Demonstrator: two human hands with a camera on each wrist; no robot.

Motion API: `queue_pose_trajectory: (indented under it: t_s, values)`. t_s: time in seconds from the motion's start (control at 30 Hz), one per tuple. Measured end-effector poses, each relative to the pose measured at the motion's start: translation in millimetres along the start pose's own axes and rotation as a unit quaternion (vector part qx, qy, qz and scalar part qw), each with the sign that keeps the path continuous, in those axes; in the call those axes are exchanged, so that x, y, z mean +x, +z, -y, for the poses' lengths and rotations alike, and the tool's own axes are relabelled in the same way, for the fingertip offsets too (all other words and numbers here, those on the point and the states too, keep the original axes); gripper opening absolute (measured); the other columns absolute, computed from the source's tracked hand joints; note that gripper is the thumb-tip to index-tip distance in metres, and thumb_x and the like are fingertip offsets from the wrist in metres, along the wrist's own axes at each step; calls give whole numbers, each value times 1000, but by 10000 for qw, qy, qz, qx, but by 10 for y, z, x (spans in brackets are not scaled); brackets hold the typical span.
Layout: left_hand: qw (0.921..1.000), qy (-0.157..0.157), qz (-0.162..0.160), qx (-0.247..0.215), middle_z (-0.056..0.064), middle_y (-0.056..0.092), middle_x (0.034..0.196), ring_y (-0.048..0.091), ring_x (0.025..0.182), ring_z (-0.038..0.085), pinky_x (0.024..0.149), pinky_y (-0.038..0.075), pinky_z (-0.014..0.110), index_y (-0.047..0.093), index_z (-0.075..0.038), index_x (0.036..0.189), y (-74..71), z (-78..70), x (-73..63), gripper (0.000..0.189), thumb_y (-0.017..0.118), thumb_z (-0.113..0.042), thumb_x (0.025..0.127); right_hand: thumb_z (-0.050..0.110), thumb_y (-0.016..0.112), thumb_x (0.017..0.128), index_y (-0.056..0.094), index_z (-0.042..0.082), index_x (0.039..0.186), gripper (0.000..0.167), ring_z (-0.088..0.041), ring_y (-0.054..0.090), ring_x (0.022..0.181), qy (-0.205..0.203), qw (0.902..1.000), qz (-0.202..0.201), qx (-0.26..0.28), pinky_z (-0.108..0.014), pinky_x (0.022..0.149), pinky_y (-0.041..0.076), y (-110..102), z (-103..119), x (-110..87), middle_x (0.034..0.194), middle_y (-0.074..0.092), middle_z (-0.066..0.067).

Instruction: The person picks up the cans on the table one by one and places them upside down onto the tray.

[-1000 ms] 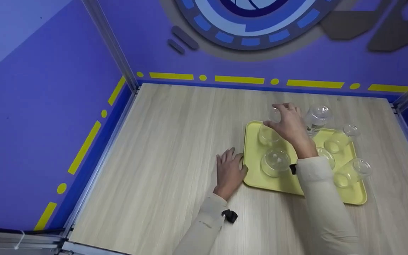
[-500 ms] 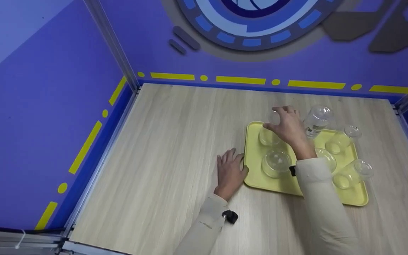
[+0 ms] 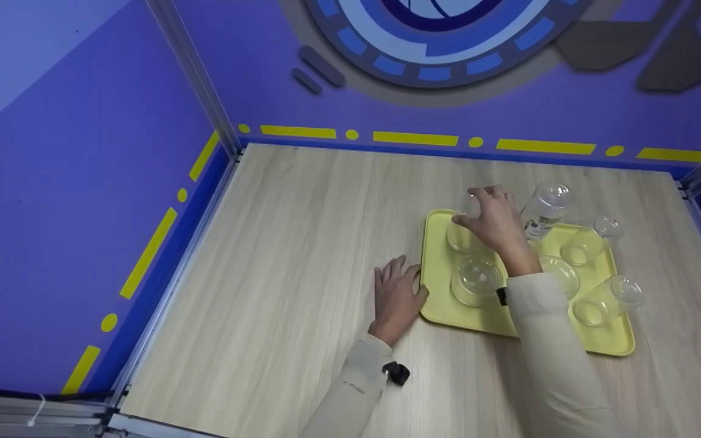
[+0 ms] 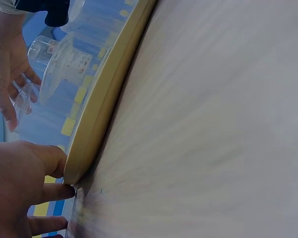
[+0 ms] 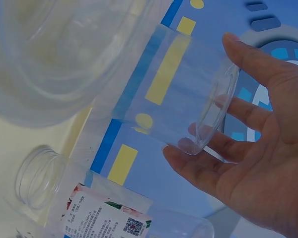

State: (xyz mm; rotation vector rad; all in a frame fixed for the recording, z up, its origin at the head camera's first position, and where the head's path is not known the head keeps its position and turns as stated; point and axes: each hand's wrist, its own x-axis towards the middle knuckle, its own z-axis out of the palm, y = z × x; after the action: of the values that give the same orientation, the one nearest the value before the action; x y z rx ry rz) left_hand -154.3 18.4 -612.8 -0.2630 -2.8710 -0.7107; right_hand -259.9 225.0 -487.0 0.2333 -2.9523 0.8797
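My right hand (image 3: 496,222) grips the upper end of a clear plastic cup (image 5: 179,94), thumb on one side and fingers on the other. The cup stands at the back left corner of a yellow tray (image 3: 439,304), wider end down. At the tray's left edge lies my left hand (image 3: 396,298), fingers spread. In the left wrist view its thumb (image 4: 52,161) touches the tray's side and its fingers reach past the corner. A round clear container (image 3: 475,283) sits nearer me on the tray, looming large in the right wrist view.
Behind my right hand stands an upside-down clear bottle (image 3: 545,210) with a printed label (image 5: 107,215). Two clear cups, one farther back (image 3: 591,240) and a nearer cup (image 3: 609,298), stand along the tray's right side. A clear round piece (image 3: 560,277) shows beside my sleeve. Purple walls enclose the wooden table (image 3: 277,274).
My right hand has sunk slightly toward the tray with its grip on the cup. The left hand stays at the tray's edge. The head view has shifted a little.
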Motion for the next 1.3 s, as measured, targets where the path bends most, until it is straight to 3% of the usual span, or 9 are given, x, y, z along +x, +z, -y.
queue_pose_trajectory:
  t_s: [0.73, 0.87, 1.0, 1.07, 1.2, 1.3]
  values:
    - [9997, 104, 27, -207, 13, 54, 153, 45, 144, 33, 119, 29, 65, 72, -14, 135, 14, -48, 13, 39, 71, -30, 100, 35, 81, 96, 54, -5, 149, 72, -57, 36, 140, 46, 9997, -185, -119, -71, 111, 34, -5, -32, -96, 153, 41, -38]
    - [9985, 184, 248, -447, 15, 51, 156, 42, 146, 35, 120, 26, 67, 70, -12, 138, 0, -42, 39, 39, 68, -29, 103, 37, 78, 98, 52, -5, 150, 71, -56, 31, 144, 158, 9993, -346, 25, -72, 113, 31, -48, -46, -199, 156, 37, -38]
    - [9938, 138, 707, -850, 17, 50, 158, 41, 149, 37, 122, 23, 64, 68, -11, 142, -134, -1, 101, 43, 66, -31, 104, 35, 76, 99, 52, -5, 150, 68, -55, 30, 145, 254, 9977, -599, 211, -72, 114, 30, -88, -27, -360, 157, 36, -38]
    - [9907, 58, 776, -1112, 20, 52, 156, 43, 148, 38, 123, 26, 60, 67, -8, 142, -220, 52, 130, 44, 66, -31, 104, 34, 76, 100, 53, -5, 150, 67, -55, 30, 145, 255, 9967, -731, 225, -71, 114, 30, -93, 8, -439, 156, 36, -38]
    - [9874, -325, 473, -1475, 26, 49, 156, 43, 147, 42, 122, 30, 58, 66, -5, 142, -398, 229, 160, 48, 66, -34, 104, 36, 75, 100, 53, -7, 149, 68, -55, 32, 143, 377, 9940, -1023, 92, -68, 115, 29, -62, 106, -571, 153, 41, -38]
    - [9881, -688, 163, -1365, 26, 43, 161, 40, 149, 43, 120, 29, 64, 65, -8, 144, -544, 377, 174, 51, 65, -39, 104, 38, 74, 100, 52, -8, 148, 70, -55, 33, 143, 507, 9918, -1171, -37, -68, 115, 30, -22, 173, -633, 152, 42, -38]
